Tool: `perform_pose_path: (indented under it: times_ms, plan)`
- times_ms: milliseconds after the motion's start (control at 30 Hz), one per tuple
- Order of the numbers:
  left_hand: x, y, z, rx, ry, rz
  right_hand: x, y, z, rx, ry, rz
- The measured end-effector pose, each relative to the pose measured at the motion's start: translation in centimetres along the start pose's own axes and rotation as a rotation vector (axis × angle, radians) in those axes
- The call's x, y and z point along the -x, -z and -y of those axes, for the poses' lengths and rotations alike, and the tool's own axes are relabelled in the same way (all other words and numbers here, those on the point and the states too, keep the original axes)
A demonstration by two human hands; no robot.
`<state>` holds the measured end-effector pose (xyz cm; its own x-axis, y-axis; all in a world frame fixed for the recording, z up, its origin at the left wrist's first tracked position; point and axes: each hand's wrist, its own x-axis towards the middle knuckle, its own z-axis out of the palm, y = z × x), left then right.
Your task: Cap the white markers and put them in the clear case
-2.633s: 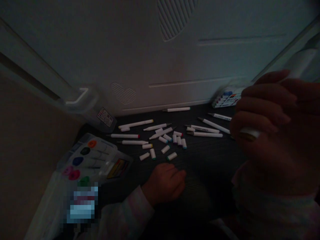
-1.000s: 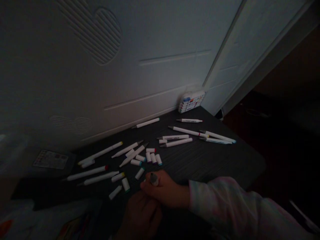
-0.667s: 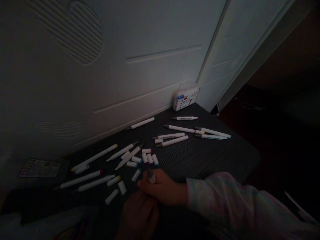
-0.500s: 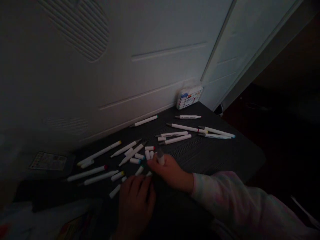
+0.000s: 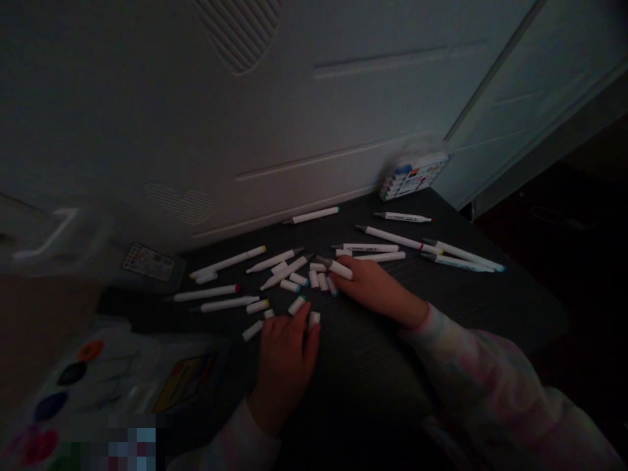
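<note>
The room is dim. My right hand point(image 5: 375, 288) reaches over a dark table point(image 5: 441, 307) and pinches a white marker point(image 5: 338, 267) with a grey tip, right beside a cluster of loose white caps point(image 5: 314, 280). My left hand point(image 5: 287, 360) lies flat, fingers stretched out, its fingertips touching caps point(image 5: 314, 319) at the near side of the scatter. Several uncapped white markers point(image 5: 228, 261) lie to the left, and more markers point(image 5: 397, 239) lie to the right.
A white panelled wall point(image 5: 294, 131) backs the table. A small marker box point(image 5: 415, 175) stands at the far corner. A clear case with coloured spots point(image 5: 98, 373) sits at the lower left. The table's right edge drops to a dark floor point(image 5: 579, 261).
My right hand has carried the marker forward from near my body to the caps. My left hand has opened flat on the table. The view has swung left.
</note>
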<state>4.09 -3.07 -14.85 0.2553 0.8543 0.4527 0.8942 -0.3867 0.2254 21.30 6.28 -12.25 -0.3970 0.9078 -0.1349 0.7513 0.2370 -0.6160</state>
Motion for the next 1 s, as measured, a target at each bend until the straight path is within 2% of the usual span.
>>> perform_pose_path:
  times_ms: [167, 300, 400, 467, 600, 700, 833, 900, 1000]
  plan:
    - [0.0, -0.1, -0.1, 0.039, -0.005, 0.046, 0.1, -0.4, 0.1, 0.175, 0.046, 0.056]
    - [0.0, -0.1, -0.7, 0.011, -0.073, 0.175, 0.3, -0.8, 0.2, 0.264, 0.018, 0.053]
    - [0.0, -0.2, -1.1, 0.041, -0.141, 0.285, 0.3, -0.8, 0.2, 0.218, -0.005, 0.028]
    - [0.1, -0.3, -1.2, 0.081, -0.163, 0.32, 0.1, -0.6, 0.0, 0.098, -0.006, 0.002]
    - [0.4, -0.5, -0.8, 0.147, -0.118, 0.311, -0.4, -0.1, -0.5, -0.281, -0.061, -0.029]
    - [0.7, -0.7, -0.6, 0.213, -0.086, 0.267, -0.6, -0.1, -0.7, -0.577, -0.137, 0.019]
    - [0.8, -1.0, -0.5, 0.381, -0.016, 0.203, -0.4, -0.3, -0.4, -1.012, -0.153, 0.104]
    - [0.7, -1.0, -0.5, 0.522, 0.106, 0.191, -0.3, -0.2, -0.1, -1.181, -0.154, 0.153]
    - [0.3, -0.8, -0.4, 0.85, 0.398, 0.192, -0.2, 0.1, 0.3, -1.33, -0.184, 0.225]
